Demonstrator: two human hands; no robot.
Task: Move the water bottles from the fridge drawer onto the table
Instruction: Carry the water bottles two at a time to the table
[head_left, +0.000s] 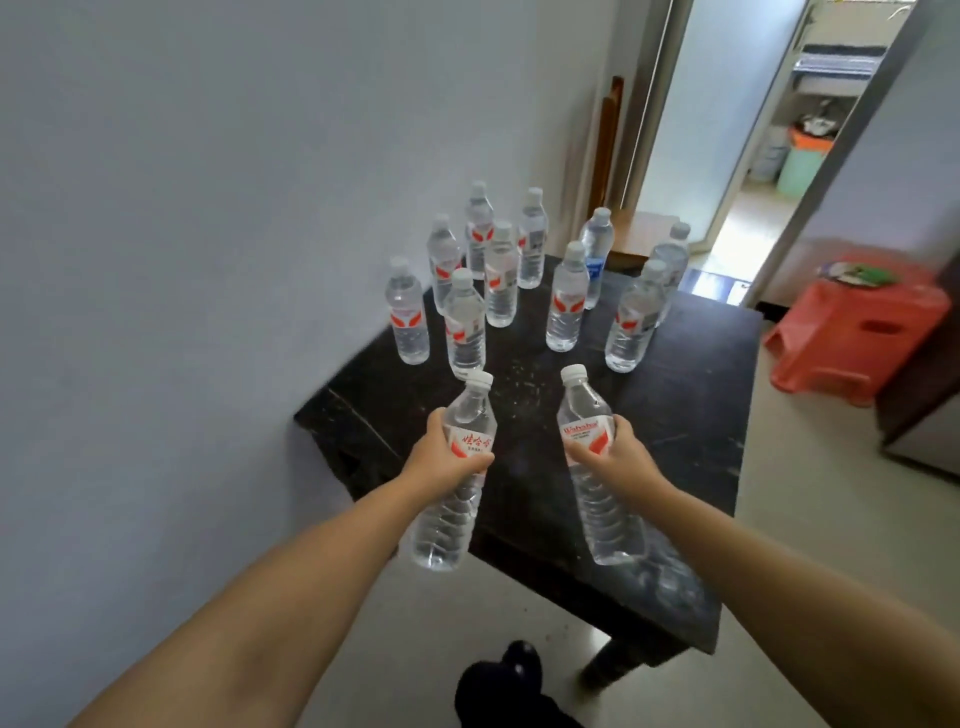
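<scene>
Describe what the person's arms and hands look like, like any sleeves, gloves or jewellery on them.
Both arms are bare along all of their visible length: no sleeves show in the picture. The left hand and the right hand wear no gloves, and no watch, bracelet or ring is visible on either wrist or on the fingers that show. No markings show on the forearms either.

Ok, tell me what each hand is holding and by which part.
Left hand grips a water bottle around its labelled middle; right hand grips another water bottle around its label too, both above the table.

"Wahaha" on the right bottle's label
</scene>
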